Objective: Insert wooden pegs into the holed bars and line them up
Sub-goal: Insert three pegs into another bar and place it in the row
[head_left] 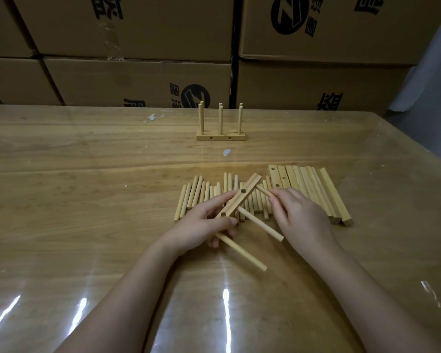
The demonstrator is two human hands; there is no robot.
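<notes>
My left hand grips a holed wooden bar, tilted above the table, with two pegs sticking out of its underside toward me. My right hand pinches a third peg, its tip close to the bar's upper end. Under both hands lie several loose pegs in a row. To the right lie several loose bars side by side. Farther back, assembled bars stand with pegs upright.
The wooden table is covered with a glossy clear sheet. Stacked cardboard boxes form a wall along the far edge. Small white scraps lie on the table between the assembled bars and the loose pegs.
</notes>
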